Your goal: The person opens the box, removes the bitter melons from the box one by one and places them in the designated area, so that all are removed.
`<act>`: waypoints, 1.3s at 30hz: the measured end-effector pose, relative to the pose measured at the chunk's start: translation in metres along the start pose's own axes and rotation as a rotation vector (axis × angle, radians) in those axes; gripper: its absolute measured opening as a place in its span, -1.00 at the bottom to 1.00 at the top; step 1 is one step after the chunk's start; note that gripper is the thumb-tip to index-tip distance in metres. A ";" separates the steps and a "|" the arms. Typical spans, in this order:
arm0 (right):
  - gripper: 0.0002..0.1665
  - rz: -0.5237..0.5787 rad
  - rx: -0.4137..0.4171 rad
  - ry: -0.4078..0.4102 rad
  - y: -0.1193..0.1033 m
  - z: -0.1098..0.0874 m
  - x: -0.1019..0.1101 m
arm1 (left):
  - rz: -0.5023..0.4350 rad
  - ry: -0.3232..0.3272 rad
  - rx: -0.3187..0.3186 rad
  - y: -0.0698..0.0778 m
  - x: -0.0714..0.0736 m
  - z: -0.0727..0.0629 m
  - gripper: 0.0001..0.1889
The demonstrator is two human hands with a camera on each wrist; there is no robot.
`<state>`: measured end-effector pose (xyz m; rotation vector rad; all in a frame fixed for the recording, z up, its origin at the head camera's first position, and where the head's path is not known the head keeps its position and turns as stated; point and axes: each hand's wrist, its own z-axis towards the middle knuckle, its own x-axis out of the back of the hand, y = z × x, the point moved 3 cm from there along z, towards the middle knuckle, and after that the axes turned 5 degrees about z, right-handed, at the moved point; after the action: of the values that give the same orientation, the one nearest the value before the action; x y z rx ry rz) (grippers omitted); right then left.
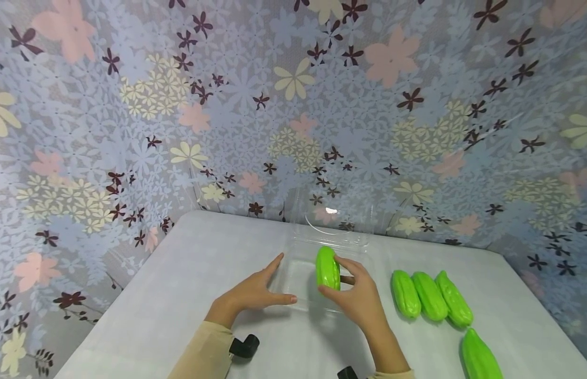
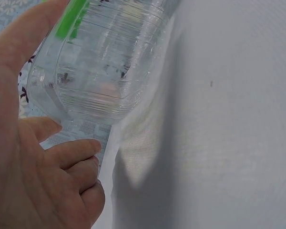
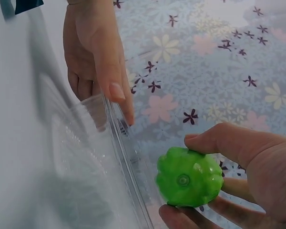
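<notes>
A bright green, ribbed toy cucumber [image 1: 325, 269] is held upright between the thumb and fingers of my right hand [image 1: 357, 289], above a clear plastic container [image 1: 300, 276]. In the right wrist view the rounded end of the cucumber [image 3: 188, 177] faces the camera, beside the container's rim [image 3: 126, 167]. My left hand [image 1: 251, 292] spreads thumb and index finger about the container's near left corner, the thumb lying at its rim. The left wrist view shows the ribbed clear wall [image 2: 105, 71] close to that hand, whose other fingers are loosely bent.
Right of the container, several more green toy cucumbers lie on the white tabletop [image 1: 203, 237]: three side by side [image 1: 429, 296] and one nearer [image 1: 480, 355]. The container's clear lid [image 1: 331, 234] stands raised at the back, before flowered cloth [image 1: 255, 131].
</notes>
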<state>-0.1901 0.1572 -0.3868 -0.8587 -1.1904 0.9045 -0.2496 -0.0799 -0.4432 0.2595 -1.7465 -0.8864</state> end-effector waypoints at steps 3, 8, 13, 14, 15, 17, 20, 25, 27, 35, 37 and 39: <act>-0.10 0.010 -0.012 0.003 0.002 -0.002 0.006 | 0.000 0.000 -0.003 -0.001 0.000 0.000 0.21; -0.09 0.043 -0.036 0.001 0.005 -0.006 0.015 | 0.000 0.000 -0.013 0.000 0.001 0.000 0.20; -0.07 0.063 -0.071 0.003 0.010 -0.009 0.026 | -0.008 -0.005 -0.026 0.000 0.002 0.000 0.20; -0.07 0.068 -0.077 0.002 0.011 -0.010 0.028 | -0.010 -0.005 -0.029 0.000 0.002 0.000 0.20; -0.07 0.076 -0.083 -0.002 0.011 -0.011 0.030 | -0.011 -0.007 -0.031 0.000 0.002 0.000 0.20; -0.06 0.085 -0.100 -0.008 0.013 -0.013 0.035 | -0.010 -0.007 -0.031 0.000 0.002 -0.001 0.20; -0.05 0.088 -0.131 -0.013 0.014 -0.018 0.042 | -0.010 -0.010 -0.031 0.001 0.002 -0.001 0.20; 0.00 0.046 -0.185 -0.005 0.016 -0.025 0.053 | -0.008 -0.015 -0.034 0.002 0.002 0.000 0.20; 0.01 0.042 -0.192 -0.003 0.018 -0.027 0.057 | -0.006 -0.016 -0.037 0.002 0.002 0.000 0.20; 0.08 -0.007 -0.246 0.011 0.023 -0.036 0.072 | -0.007 -0.016 -0.036 -0.001 0.000 0.002 0.21; 0.08 -0.015 -0.251 0.014 0.025 -0.038 0.075 | -0.008 -0.014 -0.031 -0.002 0.000 0.002 0.21; 0.09 -0.027 -0.255 0.017 0.027 -0.040 0.078 | -0.007 -0.011 -0.026 -0.002 0.000 0.001 0.21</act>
<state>-0.1433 0.2362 -0.3888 -1.0493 -1.3175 0.7320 -0.2513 -0.0807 -0.4451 0.2440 -1.7445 -0.9160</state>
